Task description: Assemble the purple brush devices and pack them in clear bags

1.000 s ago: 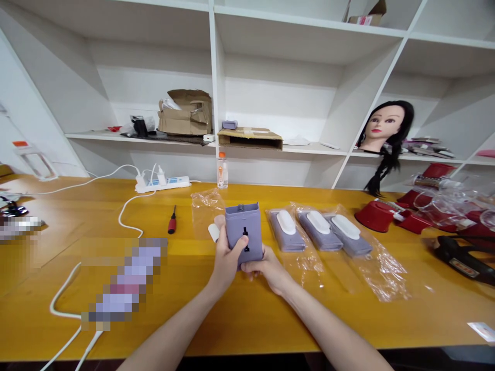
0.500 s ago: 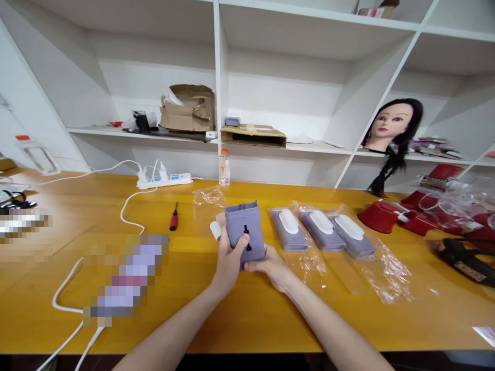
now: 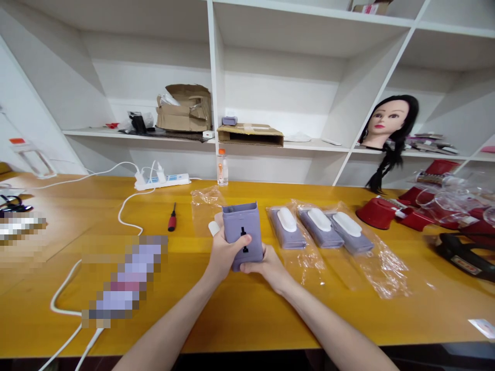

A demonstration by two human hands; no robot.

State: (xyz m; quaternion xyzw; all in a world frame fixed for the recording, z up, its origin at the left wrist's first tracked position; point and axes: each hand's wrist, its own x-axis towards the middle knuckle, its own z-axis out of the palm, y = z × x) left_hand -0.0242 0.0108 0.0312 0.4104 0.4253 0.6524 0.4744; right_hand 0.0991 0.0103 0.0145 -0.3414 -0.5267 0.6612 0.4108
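Left grip (image 3: 221, 252) and right grip (image 3: 271, 269) both clasp the case (image 3: 253, 226); its long axis stands nearly upright, hollow end (image 3: 240, 208) above the grips, black slot (image 3: 243, 231) at the left thumb.

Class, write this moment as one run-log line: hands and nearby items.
left hand: holds purple case, thumb on front; right hand: holds case near bottom; to right: three purple-white units; to left: red-handled screwdriver

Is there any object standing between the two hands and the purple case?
Nothing visible: the left hand and right hand directly touch the case, though its far side is hidden. The nearest other case lies apart, to the right.
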